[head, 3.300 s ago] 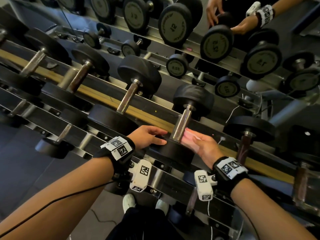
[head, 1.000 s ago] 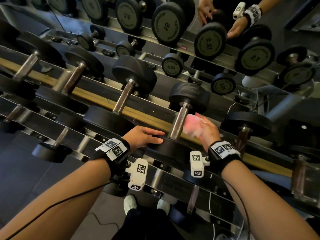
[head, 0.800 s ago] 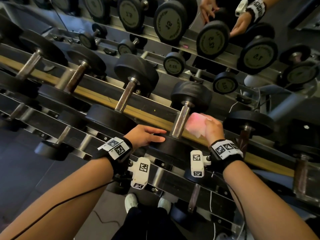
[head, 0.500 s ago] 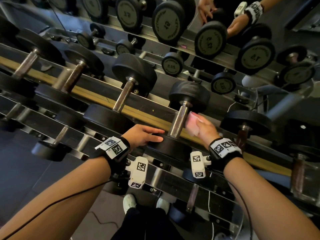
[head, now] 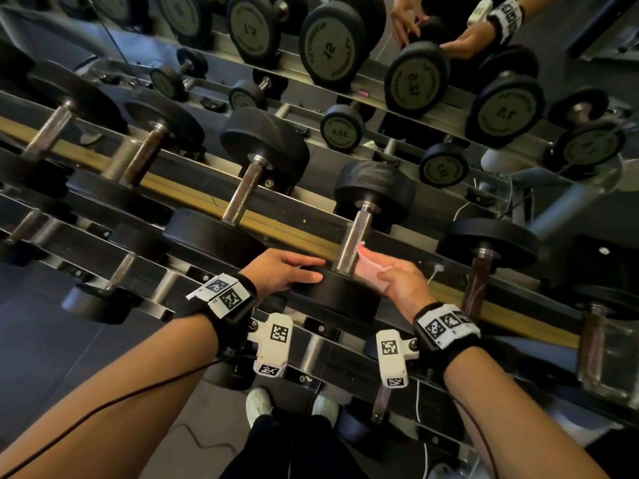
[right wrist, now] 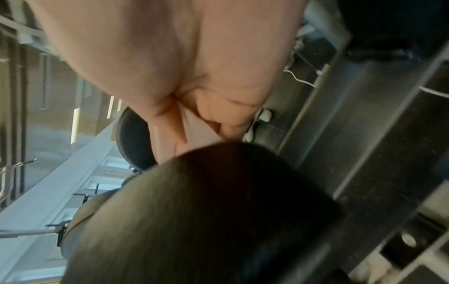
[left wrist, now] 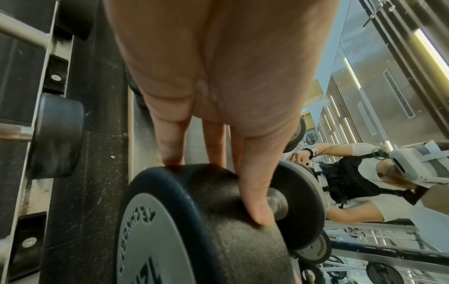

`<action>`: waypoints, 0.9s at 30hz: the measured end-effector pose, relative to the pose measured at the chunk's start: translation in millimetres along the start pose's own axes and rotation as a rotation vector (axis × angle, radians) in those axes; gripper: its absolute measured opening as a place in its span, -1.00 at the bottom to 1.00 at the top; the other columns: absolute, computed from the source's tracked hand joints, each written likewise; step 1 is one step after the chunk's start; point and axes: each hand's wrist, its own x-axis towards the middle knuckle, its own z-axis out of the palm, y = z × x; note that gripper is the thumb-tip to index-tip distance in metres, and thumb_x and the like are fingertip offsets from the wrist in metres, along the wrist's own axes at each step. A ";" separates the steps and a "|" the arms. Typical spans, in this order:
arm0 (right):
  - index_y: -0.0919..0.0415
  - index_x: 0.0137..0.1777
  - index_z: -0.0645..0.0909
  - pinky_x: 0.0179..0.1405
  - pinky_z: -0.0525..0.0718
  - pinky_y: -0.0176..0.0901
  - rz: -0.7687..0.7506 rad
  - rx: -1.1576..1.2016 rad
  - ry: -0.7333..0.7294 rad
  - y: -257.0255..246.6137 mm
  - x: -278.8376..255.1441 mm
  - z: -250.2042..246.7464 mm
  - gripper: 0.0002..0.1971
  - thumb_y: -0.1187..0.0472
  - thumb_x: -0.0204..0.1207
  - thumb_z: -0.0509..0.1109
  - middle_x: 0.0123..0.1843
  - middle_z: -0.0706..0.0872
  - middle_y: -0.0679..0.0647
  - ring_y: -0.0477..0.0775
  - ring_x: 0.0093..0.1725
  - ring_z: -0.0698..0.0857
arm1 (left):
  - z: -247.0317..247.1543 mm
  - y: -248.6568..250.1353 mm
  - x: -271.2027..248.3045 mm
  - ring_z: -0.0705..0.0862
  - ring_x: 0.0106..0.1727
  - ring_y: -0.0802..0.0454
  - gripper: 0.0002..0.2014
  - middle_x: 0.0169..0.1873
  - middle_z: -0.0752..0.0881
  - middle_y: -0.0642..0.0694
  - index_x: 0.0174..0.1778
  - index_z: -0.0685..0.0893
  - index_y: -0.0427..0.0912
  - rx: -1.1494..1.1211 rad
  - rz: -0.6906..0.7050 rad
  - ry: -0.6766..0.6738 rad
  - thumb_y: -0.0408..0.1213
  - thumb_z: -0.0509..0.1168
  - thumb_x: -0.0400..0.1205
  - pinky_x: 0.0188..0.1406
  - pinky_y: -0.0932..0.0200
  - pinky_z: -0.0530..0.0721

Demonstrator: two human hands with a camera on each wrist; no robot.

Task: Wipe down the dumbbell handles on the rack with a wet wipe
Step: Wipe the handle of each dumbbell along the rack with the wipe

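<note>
Wiping mid-frame dumbbell handle (head: 352, 242): right hand (head: 401, 281) pinches wet wipe (head: 368, 262). Left hand (head: 281, 271) flat, fingers straight, steadying near weight head (head: 340, 293). Wrap fully, stroke whole length.

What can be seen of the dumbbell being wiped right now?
The dumbbell has two black, rubbery-looking round heads joined by a grey metal handle. It lies across the rack rails, near head toward the person. The left hand rests straight fingers on the near head; the right hand holds a pinkish wet wipe against the handle's lower right side.
</note>
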 end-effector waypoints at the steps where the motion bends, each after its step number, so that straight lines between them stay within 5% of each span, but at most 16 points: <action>1: 0.15 0.27 0.73 0.44 0.56 0.13 -0.003 0.017 0.040 -4.3 1.4 -3.6 -0.50 0.55 0.55 0.10 0.37 0.67 0.29 0.30 0.36 0.64 | 0.1 -0.1 0.3 0.75 0.26 -0.02 -0.65 0.19 0.79 -0.06 0.20 0.82 0.07 -0.002 -0.003 0.003 -0.30 0.55 0.51 0.37 0.01 0.68; 3: 0.36 0.27 0.68 0.39 0.60 0.13 -0.023 0.178 0.140 -13.6 8.4 -9.8 -0.51 0.62 0.51 0.05 0.27 0.71 0.36 0.34 0.28 0.70 | 0.0 -0.3 0.9 0.76 0.24 -0.02 -0.65 0.17 0.81 -0.06 0.18 0.83 0.09 0.001 -0.008 0.010 -0.28 0.57 0.48 0.37 0.00 0.69; 7: 0.33 0.24 0.67 0.07 0.79 -0.05 -0.009 0.426 0.246 -29.8 35.5 -10.5 -0.67 0.52 0.65 0.14 0.07 0.78 0.36 0.14 -0.11 0.83 | -0.6 -0.3 1.2 0.79 0.18 0.05 -0.63 0.12 0.83 0.01 0.13 0.85 0.15 -0.008 -0.011 0.011 -0.22 0.60 0.41 0.24 0.11 0.74; 10: 0.30 0.54 0.47 0.52 0.50 0.09 0.052 0.337 0.126 -25.2 49.1 4.8 -0.50 0.57 0.65 0.07 0.42 0.62 0.38 0.19 0.20 0.72 | -0.5 -0.2 0.5 0.81 0.12 0.10 -0.62 0.10 0.83 0.01 0.16 0.83 0.12 -0.026 -0.002 0.010 -0.24 0.58 0.43 0.09 0.21 0.77; 14: 0.22 0.56 0.46 0.36 0.64 0.13 0.071 0.290 0.023 -10.6 40.0 6.5 -0.31 0.68 0.50 -0.04 0.39 0.68 0.27 0.23 0.35 0.69 | 0.3 0.8 1.0 0.80 0.16 0.04 -0.62 0.13 0.83 -0.04 0.21 0.82 0.06 -0.020 -0.009 0.009 -0.29 0.56 0.47 0.19 0.13 0.75; 18: 0.10 0.42 0.63 0.44 0.58 0.12 0.055 0.124 -0.035 -7.2 17.1 -5.1 -0.36 0.61 0.51 0.03 0.45 0.64 0.16 0.16 0.40 0.64 | -1.0 2.3 2.2 0.82 0.12 0.07 -0.65 0.12 0.83 -0.02 0.20 0.81 0.05 -0.024 -0.018 -0.010 -0.31 0.55 0.50 0.11 0.20 0.76; 21: 0.10 0.21 0.78 0.26 0.70 0.01 0.025 0.107 -0.084 -15.5 2.8 -14.7 -0.45 0.56 0.51 0.07 0.33 0.73 0.20 0.18 0.31 0.72 | -1.4 3.6 2.0 0.81 0.12 0.08 -0.66 0.12 0.83 -0.01 0.18 0.82 0.07 -0.022 -0.025 -0.013 -0.31 0.54 0.50 0.09 0.21 0.75; 24: 0.15 0.04 0.83 0.22 0.73 -0.01 -0.031 0.277 0.079 -33.5 8.1 -14.9 -0.58 0.53 0.48 0.20 0.16 0.80 0.23 0.19 0.19 0.78 | -1.5 3.5 1.5 0.81 0.13 0.08 -0.66 0.12 0.83 0.00 0.18 0.81 0.09 -0.012 -0.030 -0.009 -0.29 0.54 0.51 0.13 0.18 0.75; 27: 0.14 -0.08 0.82 0.13 0.72 -0.22 -0.024 0.316 0.190 -42.5 24.0 -3.1 -0.62 0.48 0.66 0.20 -0.07 0.81 0.08 0.01 -0.05 0.80 | -1.3 3.0 1.2 0.81 0.12 0.09 -0.66 0.12 0.82 0.00 0.18 0.82 0.10 -0.015 -0.029 -0.002 -0.28 0.55 0.50 0.14 0.18 0.76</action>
